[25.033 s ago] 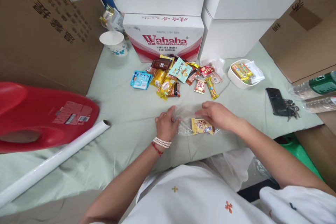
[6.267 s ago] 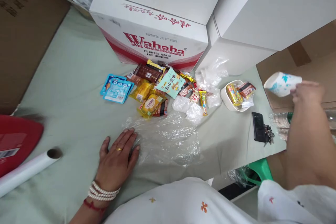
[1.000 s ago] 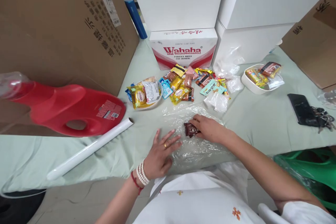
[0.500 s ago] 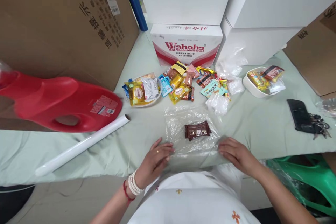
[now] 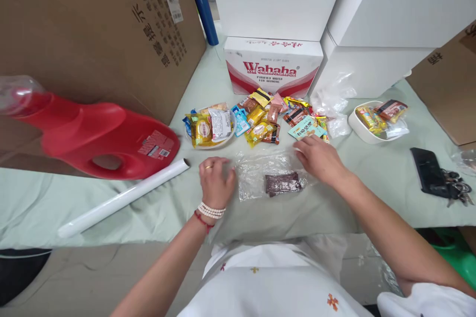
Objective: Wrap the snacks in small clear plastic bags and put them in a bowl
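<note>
Two or more brown-wrapped snack bars (image 5: 282,184) lie under a folded sheet of clear plastic film (image 5: 255,178) at the front of the table. My left hand (image 5: 216,181) rests just beyond the film's left edge, fingers bent and apart, with nothing visible in it. Over the film's far right corner lies my right hand (image 5: 322,158), fingers extended and lightly bent, palm down. Its fingertips touch the film beside a turquoise snack packet (image 5: 307,128). What lies beneath the right palm is hidden.
Behind are a pile of snacks (image 5: 262,116), a filled bowl (image 5: 210,129) and a filled white tub (image 5: 366,136). A red jug (image 5: 111,141) and white roll (image 5: 124,198) lie left; a phone (image 5: 429,173) with keys lies right. A Wahaha box (image 5: 273,67) stands behind.
Both hands have moved away from me, from the film's near corners toward its far side. The near edge of the film is now folded over the brown bars. My view has shifted slightly.
</note>
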Demonstrator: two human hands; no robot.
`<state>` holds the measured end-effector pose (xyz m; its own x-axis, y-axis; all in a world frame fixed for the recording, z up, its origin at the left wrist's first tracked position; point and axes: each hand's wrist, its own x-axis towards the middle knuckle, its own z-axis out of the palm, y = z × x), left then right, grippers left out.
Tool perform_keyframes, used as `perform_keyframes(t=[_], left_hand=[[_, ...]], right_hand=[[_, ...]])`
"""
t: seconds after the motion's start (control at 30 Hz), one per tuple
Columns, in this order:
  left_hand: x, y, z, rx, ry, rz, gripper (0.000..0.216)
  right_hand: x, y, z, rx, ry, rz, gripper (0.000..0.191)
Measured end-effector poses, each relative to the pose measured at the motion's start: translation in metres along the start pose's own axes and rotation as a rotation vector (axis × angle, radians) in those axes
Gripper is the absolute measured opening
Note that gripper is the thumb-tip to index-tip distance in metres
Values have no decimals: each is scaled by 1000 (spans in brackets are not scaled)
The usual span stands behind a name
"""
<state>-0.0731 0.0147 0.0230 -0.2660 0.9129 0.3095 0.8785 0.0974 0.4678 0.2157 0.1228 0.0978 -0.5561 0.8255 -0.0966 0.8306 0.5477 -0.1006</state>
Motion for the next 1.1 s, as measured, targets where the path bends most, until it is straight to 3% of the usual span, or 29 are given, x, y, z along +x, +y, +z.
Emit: perform_keyframes(t=[0.07, 0.1, 0.2, 0.3, 0.37, 0.5, 0.63, 0.7, 0.77, 0.83, 0.87, 0.93, 1.0, 1.1], left_hand=[[-12, 10, -12, 42, 72, 26, 29], [-19, 16, -15, 53, 41, 89, 31], [-37, 36, -12, 35, -263, 413, 38], [-46, 46, 7, 56, -466, 505, 45], [-47, 45, 20, 62, -510, 486, 50], [-49, 40, 30, 50, -538, 437, 42], [-53, 31, 20, -80, -519, 447, 36], [-55, 22, 12, -240, -451, 383, 37], [-54, 14, 5, -338, -257, 160, 39], [-49, 10, 1, -300, -55, -82, 42], [-45, 11, 0, -247, -20, -142, 43], [-40, 16, -1, -160, -112, -125, 42], [-37, 24, -3, -184, -276, -75, 25], [-36, 42, -7, -463, -405, -195, 20]], right_hand=[[18, -18, 5, 19, -6, -136, 39], [28, -25, 9, 22, -19, -181, 48], [54, -37, 24, 7, -97, -176, 65], [60, -38, 26, 45, -222, -170, 38], [48, -37, 21, 100, -251, -266, 26], [-5, -40, 22, 76, -223, -486, 37], [-52, -45, 42, -67, -147, -373, 61], [-63, -48, 51, -100, -120, -310, 63], [-66, -50, 56, -100, -103, -297, 63], [-65, -52, 59, -73, -90, -302, 64], [-65, -53, 60, -53, -82, -301, 64], [-63, -52, 65, -2, -59, -296, 63], [-61, -50, 70, 55, -30, -298, 59], [-60, -49, 76, 141, 15, -302, 53]])
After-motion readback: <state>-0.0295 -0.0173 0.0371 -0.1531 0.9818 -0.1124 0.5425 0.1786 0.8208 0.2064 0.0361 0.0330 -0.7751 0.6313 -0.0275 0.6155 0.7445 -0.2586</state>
